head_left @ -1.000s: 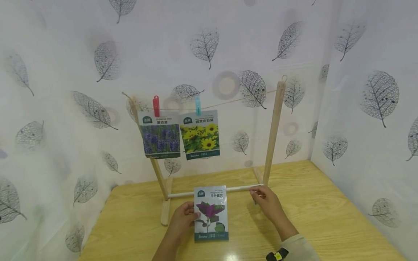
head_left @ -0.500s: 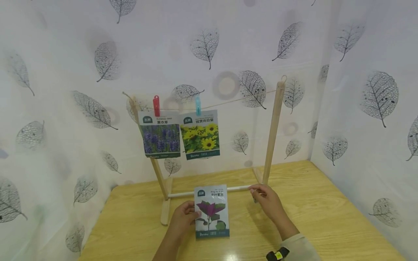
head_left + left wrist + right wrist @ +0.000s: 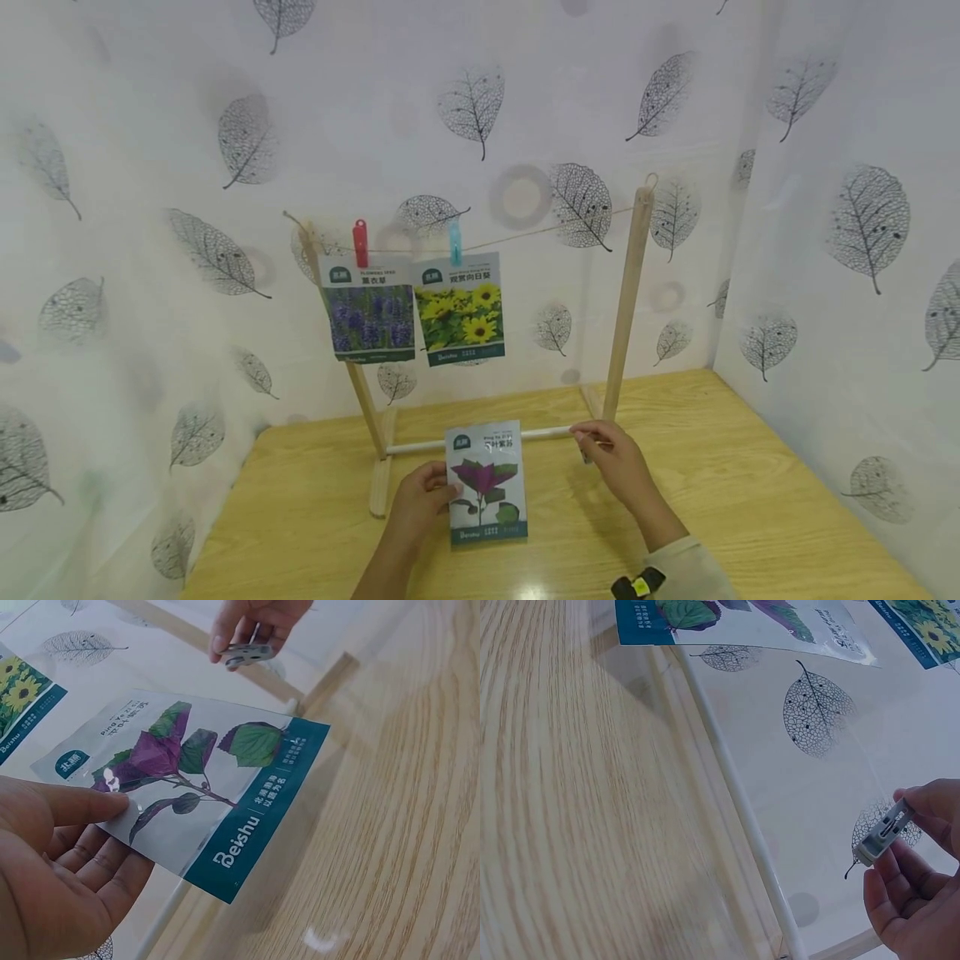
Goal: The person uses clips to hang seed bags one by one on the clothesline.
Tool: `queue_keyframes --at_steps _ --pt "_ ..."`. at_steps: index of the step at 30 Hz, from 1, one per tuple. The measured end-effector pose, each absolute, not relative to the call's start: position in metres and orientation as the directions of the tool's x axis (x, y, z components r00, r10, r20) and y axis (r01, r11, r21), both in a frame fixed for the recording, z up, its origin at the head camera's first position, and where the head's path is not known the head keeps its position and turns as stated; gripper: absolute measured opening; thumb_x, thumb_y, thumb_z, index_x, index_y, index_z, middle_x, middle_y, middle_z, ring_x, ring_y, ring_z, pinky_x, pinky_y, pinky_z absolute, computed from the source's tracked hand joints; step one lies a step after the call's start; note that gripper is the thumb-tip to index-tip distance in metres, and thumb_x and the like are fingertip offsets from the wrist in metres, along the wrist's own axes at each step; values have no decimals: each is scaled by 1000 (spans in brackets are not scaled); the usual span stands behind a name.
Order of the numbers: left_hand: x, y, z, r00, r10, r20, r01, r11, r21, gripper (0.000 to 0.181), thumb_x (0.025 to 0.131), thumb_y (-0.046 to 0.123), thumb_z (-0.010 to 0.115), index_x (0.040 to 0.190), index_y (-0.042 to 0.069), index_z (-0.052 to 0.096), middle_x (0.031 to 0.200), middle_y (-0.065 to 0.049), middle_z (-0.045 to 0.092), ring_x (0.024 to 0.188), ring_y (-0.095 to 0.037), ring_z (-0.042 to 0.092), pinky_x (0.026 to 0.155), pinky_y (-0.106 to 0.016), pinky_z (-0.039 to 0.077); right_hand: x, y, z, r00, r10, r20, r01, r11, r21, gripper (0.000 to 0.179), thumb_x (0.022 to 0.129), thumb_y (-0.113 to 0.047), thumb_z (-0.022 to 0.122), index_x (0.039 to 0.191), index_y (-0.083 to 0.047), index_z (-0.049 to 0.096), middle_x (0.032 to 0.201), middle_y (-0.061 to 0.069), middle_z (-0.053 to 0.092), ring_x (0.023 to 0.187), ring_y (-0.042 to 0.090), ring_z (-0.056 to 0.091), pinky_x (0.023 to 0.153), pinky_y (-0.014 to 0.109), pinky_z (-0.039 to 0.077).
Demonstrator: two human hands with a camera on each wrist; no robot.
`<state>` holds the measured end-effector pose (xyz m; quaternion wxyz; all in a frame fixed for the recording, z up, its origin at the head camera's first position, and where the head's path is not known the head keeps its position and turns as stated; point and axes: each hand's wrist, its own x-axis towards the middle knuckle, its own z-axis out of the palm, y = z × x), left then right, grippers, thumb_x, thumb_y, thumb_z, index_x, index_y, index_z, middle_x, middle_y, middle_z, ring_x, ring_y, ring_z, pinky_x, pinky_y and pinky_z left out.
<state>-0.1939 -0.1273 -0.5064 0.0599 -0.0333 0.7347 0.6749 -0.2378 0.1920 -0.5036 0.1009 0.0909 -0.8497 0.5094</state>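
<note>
My left hand (image 3: 417, 505) pinches the left edge of a seed packet (image 3: 486, 487) printed with a purple-leaved plant, thumb on its front and fingers behind. In the left wrist view the packet (image 3: 180, 772) is held off the table. To the right, my right hand (image 3: 617, 463) holds a small grey clothespin (image 3: 885, 834) between thumb and fingers. Behind, a lavender seed packet (image 3: 369, 321) hangs from a string under a red clothespin (image 3: 361, 243). Beside it a sunflower seed packet (image 3: 461, 321) hangs under a light blue clothespin (image 3: 455, 242).
The string (image 3: 525, 234) runs between the two upright posts of a wooden stand (image 3: 628, 308), joined low down by a white rod (image 3: 420, 447). The stand is on a wood-grain table (image 3: 720, 483). A leaf-patterned sheet (image 3: 360, 108) covers the walls.
The held packet has risen slightly, and its top tips a little. My right hand has shifted very slightly left with the clothespin. The hanging packets stay in place.
</note>
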Motion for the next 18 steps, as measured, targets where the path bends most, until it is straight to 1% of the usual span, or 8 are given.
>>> queue_keyframes --at_steps 4,7,14,18 --pt "-193 -126 -504 -991 26 -130 -127 92 988 34 87 11 66 117 -5 60 97 -8 69 84 -14 65 76 -30 57 -237 192 -500 -960 -46 276 -265 469 -843 24 97 -36 56 113 -22 67 117 -3 64 100 11 60 86 28 51" --pt "-191 -125 -503 -991 21 -132 -130 97 987 34 88 11 66 117 -5 59 98 -9 69 84 -14 65 76 -30 57 -237 193 -498 -957 -46 285 -273 468 -841 24 97 -35 56 113 -21 67 116 -3 64 99 10 60 86 28 51" --pt "-189 -123 -499 -988 7 -151 -150 104 983 34 89 12 66 118 -4 60 99 -8 70 85 -14 65 76 -31 57 -239 195 -495 -952 -50 302 -289 474 -832 24 98 -35 56 114 -22 67 116 -3 65 100 11 61 85 28 52" --pt "-190 -123 -499 -989 13 -149 -147 106 983 35 89 13 66 119 -2 60 100 -9 70 85 -14 65 77 -32 57 -239 195 -492 -951 -47 307 -292 473 -831 24 98 -37 56 114 -23 67 115 -3 65 99 10 60 86 28 51"
